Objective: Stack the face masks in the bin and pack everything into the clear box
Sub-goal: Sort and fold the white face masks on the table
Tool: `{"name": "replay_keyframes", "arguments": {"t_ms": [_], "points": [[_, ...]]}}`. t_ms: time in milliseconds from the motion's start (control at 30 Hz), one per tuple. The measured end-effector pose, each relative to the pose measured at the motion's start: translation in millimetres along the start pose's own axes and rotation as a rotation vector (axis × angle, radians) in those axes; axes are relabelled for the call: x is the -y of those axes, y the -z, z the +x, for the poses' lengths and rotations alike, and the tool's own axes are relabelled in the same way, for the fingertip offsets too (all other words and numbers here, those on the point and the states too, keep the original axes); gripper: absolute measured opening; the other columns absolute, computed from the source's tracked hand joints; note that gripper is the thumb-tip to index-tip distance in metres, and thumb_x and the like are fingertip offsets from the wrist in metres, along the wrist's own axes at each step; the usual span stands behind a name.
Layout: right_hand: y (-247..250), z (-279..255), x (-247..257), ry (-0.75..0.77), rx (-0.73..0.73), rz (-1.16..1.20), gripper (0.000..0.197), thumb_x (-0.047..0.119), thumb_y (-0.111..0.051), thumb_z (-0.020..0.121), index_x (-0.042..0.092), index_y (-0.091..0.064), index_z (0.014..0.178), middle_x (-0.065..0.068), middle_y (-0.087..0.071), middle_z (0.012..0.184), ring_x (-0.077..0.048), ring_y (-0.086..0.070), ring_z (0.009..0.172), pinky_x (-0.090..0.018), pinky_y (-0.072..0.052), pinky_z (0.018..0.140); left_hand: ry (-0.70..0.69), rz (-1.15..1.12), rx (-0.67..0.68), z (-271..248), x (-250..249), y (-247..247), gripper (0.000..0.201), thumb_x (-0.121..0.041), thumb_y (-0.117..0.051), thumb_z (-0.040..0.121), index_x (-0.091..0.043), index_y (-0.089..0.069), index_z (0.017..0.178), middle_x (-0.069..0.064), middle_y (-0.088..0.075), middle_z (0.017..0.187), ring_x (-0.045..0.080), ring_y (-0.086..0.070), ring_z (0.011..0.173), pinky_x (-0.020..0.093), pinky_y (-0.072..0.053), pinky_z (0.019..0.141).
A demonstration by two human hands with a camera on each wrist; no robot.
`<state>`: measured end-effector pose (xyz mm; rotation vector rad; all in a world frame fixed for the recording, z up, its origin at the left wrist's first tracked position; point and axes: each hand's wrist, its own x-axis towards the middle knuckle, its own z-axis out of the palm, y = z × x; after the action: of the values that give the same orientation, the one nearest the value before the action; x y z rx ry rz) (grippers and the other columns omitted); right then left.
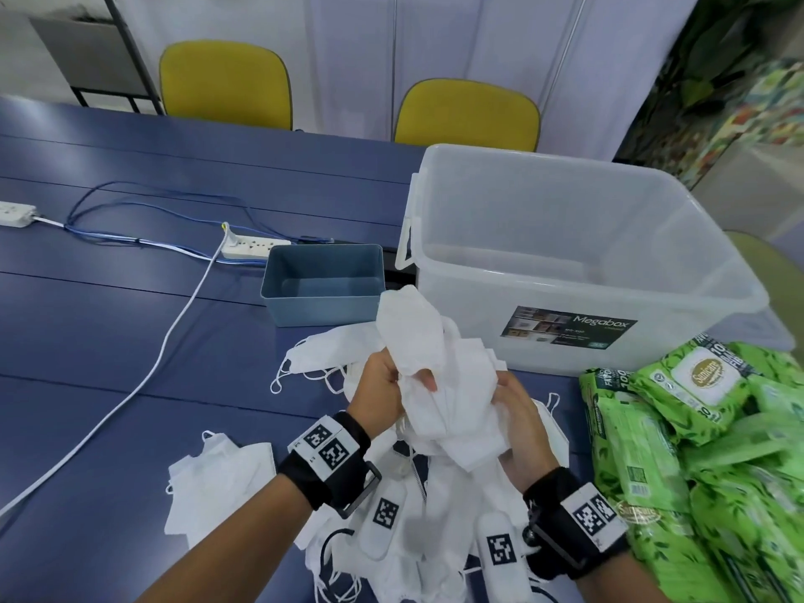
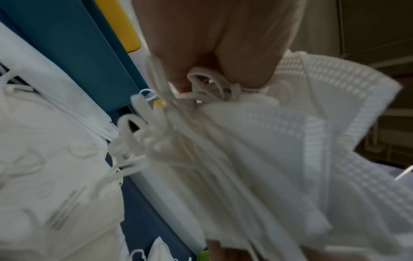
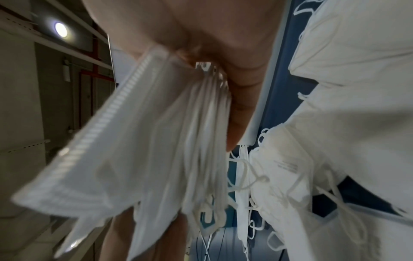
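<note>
Both hands hold one bundle of white face masks point(image 1: 439, 385) above the blue table. My left hand point(image 1: 383, 389) grips its left side, with the thumb pressed on the front. My right hand point(image 1: 517, 411) grips the right side. The left wrist view shows the fanned bundle point(image 2: 279, 159) and its ear loops under my palm. In the right wrist view the bundle point(image 3: 145, 150) hangs from my fingers. More loose masks point(image 1: 217, 485) lie scattered beneath and to the left. The small blue-grey bin point(image 1: 278, 293) stands empty just beyond. The clear box point(image 1: 452, 315) is to its right, also empty.
Green wet-wipe packs point(image 1: 705, 428) are piled at the right, in front of the clear box. A white power strip point(image 1: 254, 248) with white and blue cables point(image 1: 174, 337) lies at the left. Two yellow chairs point(image 1: 226, 84) stand behind the table.
</note>
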<state>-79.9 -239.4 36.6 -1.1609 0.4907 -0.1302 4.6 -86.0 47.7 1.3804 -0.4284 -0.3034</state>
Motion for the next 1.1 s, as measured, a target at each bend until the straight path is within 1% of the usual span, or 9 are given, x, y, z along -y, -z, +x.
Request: {"name": "replay_keyframes", "arguments": {"t_ms": [133,267,367,500,633,800,900,1000,1100], "points": [[-2,2,0,-0.089,0.021,0.128,0.031,0.038,-0.05,0.092,0.016,-0.066,0.108,-0.002,-0.071,0.108,-0.017,-0.065,0.101,-0.038,-0.048,0.087,-0.006,0.106,-0.011,1,8,2,0.047,0.01,-0.046,0.067,-0.028,-0.068,0.051,0.013,-0.07,0.086,0.026,-0.065,0.09,0.037,-0.053,0.083],[-7,-1,-3,0.038,-0.017,-0.024,0.02,0.019,-0.072,0.078,0.015,-0.062,0.096,-0.005,-0.07,0.099,-0.023,-0.063,0.093,-0.039,-0.048,0.084,-0.051,0.252,-0.042,-1,2,3,0.017,-0.012,-0.058,0.067,-0.016,-0.074,0.072,0.011,-0.07,0.085,0.018,-0.065,0.085,0.037,-0.054,0.078],[-5,0,-4,0.063,-0.041,-0.04,0.012,0.009,-0.061,0.09,0.013,-0.061,0.101,-0.005,-0.071,0.101,-0.022,-0.065,0.094,-0.04,-0.05,0.087,-0.128,0.38,-0.056,1,7,12,0.024,0.0,-0.053,0.073,-0.01,-0.07,0.088,0.004,-0.07,0.092,0.015,-0.064,0.089,0.038,-0.054,0.077],[9,4,-2,0.077,-0.099,-0.073,0.013,0.006,-0.055,0.092,0.012,-0.06,0.102,-0.002,-0.071,0.101,-0.023,-0.064,0.096,-0.044,-0.048,0.09,-0.114,0.351,-0.111,3,16,35,0.067,0.024,-0.048,0.071,-0.04,-0.067,0.077,-0.014,-0.066,0.079,0.009,-0.06,0.078,0.029,-0.051,0.073],[32,10,-3,0.1,-0.187,-0.152,0.015,0.003,-0.053,0.093,0.016,-0.059,0.095,-0.004,-0.068,0.101,-0.026,-0.061,0.095,-0.042,-0.047,0.087,-0.022,0.247,0.0,-6,15,53,0.056,0.023,-0.029,0.055,-0.024,-0.061,0.057,-0.013,-0.06,0.058,0.005,-0.052,0.061,0.018,-0.042,0.063],[63,12,-8,0.141,-0.282,-0.222,0.017,0.003,-0.052,0.093,0.019,-0.058,0.095,-0.009,-0.065,0.108,-0.027,-0.06,0.098,-0.045,-0.046,0.09,0.156,0.315,0.211,-30,28,77,0.045,0.006,-0.032,0.055,-0.03,-0.056,0.046,-0.01,-0.052,0.05,0.002,-0.041,0.05,0.016,-0.031,0.053],[76,9,-7,0.191,-0.315,-0.25,0.018,0.001,-0.05,0.095,0.018,-0.057,0.096,-0.002,-0.064,0.102,-0.017,-0.06,0.091,-0.026,-0.052,0.077,0.267,0.455,0.293,-41,34,83,0.039,-0.003,-0.042,0.063,-0.038,-0.06,0.057,-0.009,-0.059,0.073,0.004,-0.052,0.065,0.018,-0.04,0.062],[79,4,-8,0.237,-0.309,-0.259,0.021,-0.001,-0.049,0.095,0.019,-0.055,0.094,0.008,-0.061,0.093,0.005,-0.061,0.076,-0.006,-0.048,0.062,0.223,0.631,0.314,-39,30,66,0.037,-0.018,-0.051,0.061,-0.046,-0.058,0.085,-0.004,-0.049,0.113,0.003,-0.047,0.109,0.006,-0.033,0.088],[81,2,-15,0.242,-0.258,-0.311,0.021,0.001,-0.05,0.094,0.02,-0.059,0.097,0.002,-0.065,0.099,-0.008,-0.063,0.089,-0.019,-0.052,0.077,0.1,0.815,0.403,-28,34,35,0.068,-0.036,-0.06,0.067,-0.039,-0.039,0.132,-0.004,-0.026,0.145,0.011,-0.021,0.136,0.026,-0.018,0.114]]}}
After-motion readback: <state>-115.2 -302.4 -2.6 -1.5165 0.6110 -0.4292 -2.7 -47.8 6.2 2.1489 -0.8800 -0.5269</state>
